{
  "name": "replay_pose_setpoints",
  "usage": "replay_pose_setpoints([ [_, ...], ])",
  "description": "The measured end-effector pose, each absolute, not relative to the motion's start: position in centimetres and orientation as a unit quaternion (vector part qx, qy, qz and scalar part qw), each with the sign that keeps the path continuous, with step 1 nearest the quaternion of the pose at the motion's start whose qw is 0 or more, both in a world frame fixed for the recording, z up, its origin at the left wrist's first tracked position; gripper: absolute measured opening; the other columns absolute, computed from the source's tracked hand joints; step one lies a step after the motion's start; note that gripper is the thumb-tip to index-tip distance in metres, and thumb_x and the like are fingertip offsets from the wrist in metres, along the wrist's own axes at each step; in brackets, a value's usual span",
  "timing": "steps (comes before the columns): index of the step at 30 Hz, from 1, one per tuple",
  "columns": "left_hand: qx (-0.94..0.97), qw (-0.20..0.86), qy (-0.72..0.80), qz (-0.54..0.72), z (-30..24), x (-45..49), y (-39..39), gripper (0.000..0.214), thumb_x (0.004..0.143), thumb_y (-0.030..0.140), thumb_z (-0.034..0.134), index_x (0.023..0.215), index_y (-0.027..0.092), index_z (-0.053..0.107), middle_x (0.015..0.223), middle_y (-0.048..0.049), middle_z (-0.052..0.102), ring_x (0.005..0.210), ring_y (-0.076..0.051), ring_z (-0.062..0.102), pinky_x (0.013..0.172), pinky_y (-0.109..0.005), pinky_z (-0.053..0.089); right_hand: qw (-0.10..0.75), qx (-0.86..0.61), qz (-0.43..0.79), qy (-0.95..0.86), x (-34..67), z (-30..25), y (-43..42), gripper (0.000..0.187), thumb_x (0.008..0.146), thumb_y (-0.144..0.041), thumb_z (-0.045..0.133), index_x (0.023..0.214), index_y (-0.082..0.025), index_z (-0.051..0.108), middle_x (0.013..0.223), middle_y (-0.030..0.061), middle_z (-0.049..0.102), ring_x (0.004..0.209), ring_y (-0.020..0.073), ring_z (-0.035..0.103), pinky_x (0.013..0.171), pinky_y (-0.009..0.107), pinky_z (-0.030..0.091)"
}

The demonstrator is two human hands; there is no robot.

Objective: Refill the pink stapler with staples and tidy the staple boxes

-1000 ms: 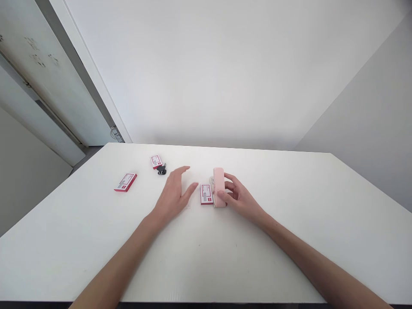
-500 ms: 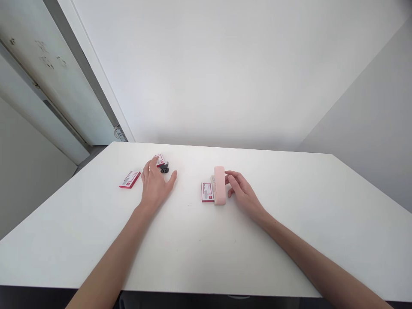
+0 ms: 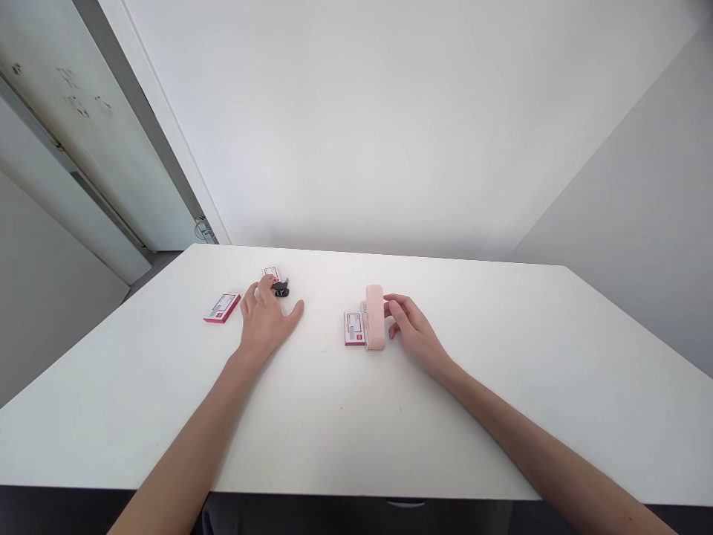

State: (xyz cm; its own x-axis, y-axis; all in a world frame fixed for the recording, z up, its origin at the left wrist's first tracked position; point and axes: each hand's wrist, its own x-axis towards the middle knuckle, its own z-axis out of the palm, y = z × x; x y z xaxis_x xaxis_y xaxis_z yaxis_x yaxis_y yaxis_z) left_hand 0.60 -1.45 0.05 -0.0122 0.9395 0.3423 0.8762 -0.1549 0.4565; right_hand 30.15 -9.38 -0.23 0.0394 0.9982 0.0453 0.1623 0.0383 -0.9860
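My left hand (image 3: 264,319) is over the left part of the table, palm down, its fingers spread and thumb held out to the right. Its fingertips are by a small black object (image 3: 281,288), probably a staple remover, and partly cover a red-and-white box (image 3: 271,273). A pink stapler (image 3: 375,318) lies lengthwise near the middle, with a cream part showing along its left side. Against that side is another red-and-white box (image 3: 353,329). My right hand (image 3: 415,334) is at the stapler's right edge, fingers loosely bent and apart; I cannot tell whether the fingertips touch it.
A third red-and-white box (image 3: 222,307) lies left of my left hand. The white table (image 3: 334,438) meets a white wall (image 3: 362,134) at its back edge. A door frame (image 3: 167,126) stands at the back left.
The whole view has shifted slightly. My left fingers have drawn back a little from the far box, with more of it showing. My right hand stays beside the stapler.
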Motion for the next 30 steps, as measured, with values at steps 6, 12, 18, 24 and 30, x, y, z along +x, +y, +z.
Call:
replay_pose_setpoints([
  [6,0.689,0.003,0.661,0.297,0.4,0.7,-2.1,0.073,0.091,0.047,0.058,0.151,0.014,0.035,0.147,-0.0206,0.056,0.149,-0.045,0.032,0.123,-0.066,0.027,0.475,-0.538,0.436,-0.543,30.1,-0.2,-9.5,0.052,0.102,-0.069,0.047,0.131,-0.028,0.059,0.126,0.0077,0.069,0.089,0.0193,0.065,0.081,0.038,0.055],
  [12,0.685,0.006,0.672,0.281,0.1,0.3,-1.7,0.076,0.091,0.048,0.055,0.156,0.014,0.033,0.15,-0.022,0.055,0.158,-0.044,0.023,0.126,-0.066,0.022,0.471,-0.538,0.433,-0.548,30.2,-0.3,-9.5,0.051,0.103,-0.069,0.047,0.131,-0.028,0.059,0.126,0.0074,0.07,0.088,0.0191,0.065,0.082,0.038,0.055],
  [18,0.675,-0.031,0.684,0.274,0.0,0.2,-1.9,0.072,0.092,0.048,0.054,0.151,0.011,0.04,0.144,-0.0228,0.06,0.155,-0.046,0.028,0.126,-0.066,0.022,0.472,-0.538,0.431,-0.55,30.2,-0.4,-9.4,0.051,0.102,-0.068,0.048,0.131,-0.028,0.06,0.125,0.0077,0.071,0.091,0.0204,0.066,0.081,0.038,0.054],
  [24,0.673,-0.068,0.679,0.287,0.4,0.1,-2.2,0.061,0.092,0.041,0.051,0.145,0.011,0.047,0.145,-0.024,0.058,0.154,-0.043,0.031,0.125,-0.065,0.025,0.463,-0.544,0.433,-0.55,30.2,-0.2,-9.5,0.05,0.103,-0.066,0.048,0.132,-0.027,0.058,0.125,0.0083,0.071,0.092,0.021,0.066,0.082,0.04,0.055],
  [30,0.687,-0.031,0.682,0.251,0.1,-0.3,-2.1,0.061,0.095,0.039,0.046,0.148,0.01,0.05,0.164,-0.0218,0.046,0.163,-0.045,0.015,0.129,-0.067,0.016,0.462,-0.544,0.435,-0.548,30.2,-0.1,-9.6,0.051,0.102,-0.066,0.049,0.132,-0.026,0.057,0.125,0.0081,0.071,0.087,0.0195,0.065,0.083,0.039,0.055],
])
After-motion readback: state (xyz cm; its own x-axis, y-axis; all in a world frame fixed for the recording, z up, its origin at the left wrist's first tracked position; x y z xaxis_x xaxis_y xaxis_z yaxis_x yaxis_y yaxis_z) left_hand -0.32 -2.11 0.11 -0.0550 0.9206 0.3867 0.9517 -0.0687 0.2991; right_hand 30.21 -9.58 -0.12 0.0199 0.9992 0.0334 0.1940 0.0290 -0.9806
